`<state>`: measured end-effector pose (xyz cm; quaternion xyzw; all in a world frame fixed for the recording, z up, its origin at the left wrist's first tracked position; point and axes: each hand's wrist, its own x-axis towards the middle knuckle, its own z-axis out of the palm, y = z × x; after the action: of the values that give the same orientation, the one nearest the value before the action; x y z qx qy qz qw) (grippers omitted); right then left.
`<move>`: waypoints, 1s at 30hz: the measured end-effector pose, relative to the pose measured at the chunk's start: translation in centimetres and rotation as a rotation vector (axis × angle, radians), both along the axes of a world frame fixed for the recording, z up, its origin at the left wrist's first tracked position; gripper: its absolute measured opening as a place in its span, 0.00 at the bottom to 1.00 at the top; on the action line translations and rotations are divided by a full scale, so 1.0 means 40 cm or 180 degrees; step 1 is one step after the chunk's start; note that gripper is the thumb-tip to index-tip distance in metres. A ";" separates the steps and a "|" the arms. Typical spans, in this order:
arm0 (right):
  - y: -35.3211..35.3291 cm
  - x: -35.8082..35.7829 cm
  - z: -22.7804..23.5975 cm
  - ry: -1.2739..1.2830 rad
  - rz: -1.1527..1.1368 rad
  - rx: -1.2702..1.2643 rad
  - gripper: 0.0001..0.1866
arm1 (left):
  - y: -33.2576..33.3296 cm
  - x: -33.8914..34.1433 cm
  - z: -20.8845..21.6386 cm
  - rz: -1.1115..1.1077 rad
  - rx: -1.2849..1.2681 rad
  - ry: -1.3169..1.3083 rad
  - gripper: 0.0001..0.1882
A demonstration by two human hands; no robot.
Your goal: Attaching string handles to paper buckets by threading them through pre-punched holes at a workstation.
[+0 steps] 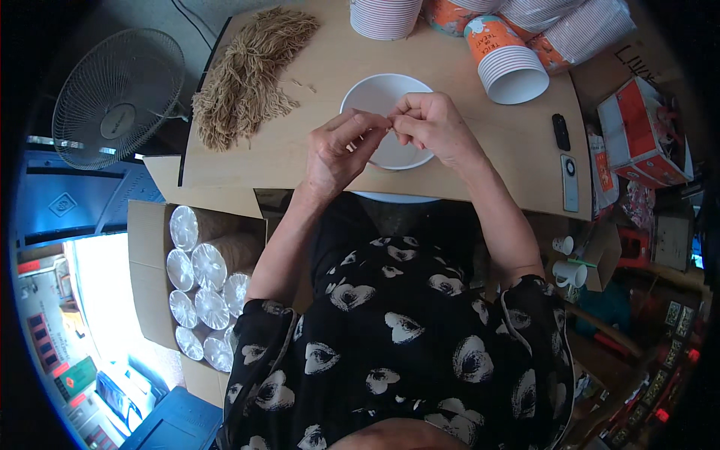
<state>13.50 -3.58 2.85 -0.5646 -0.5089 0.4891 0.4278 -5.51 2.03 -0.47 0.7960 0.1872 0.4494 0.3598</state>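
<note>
My left hand (337, 152) and my right hand (436, 129) meet fingertip to fingertip above a white round tub (369, 91) on the table. Both hands are closed in a pinch. Whatever lies between the fingertips is too small to make out, and the fingers cover part of the tub. To the left of the hands lies a loose heap of tan twisted cords (251, 79), with a few stray ends beside it.
Stacked paper tubs (385, 16) stand at the table's (480, 161) back, with orange-printed tubs (510, 64) lying on their sides. A phone (570, 184) and a black object (560, 132) lie at right. A carton of wrapped tubs (196, 259) and a fan (118, 97) are left.
</note>
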 end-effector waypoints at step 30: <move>-0.123 -0.062 -0.031 -0.0800 -0.0779 0.1257 0.05 | 0.011 -0.019 0.022 -0.1082 -0.3362 -0.0119 0.08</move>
<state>11.02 -8.50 1.62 -0.5838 -0.5715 0.2509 0.5192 -6.26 2.49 0.41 0.5183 0.2496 0.2441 0.7807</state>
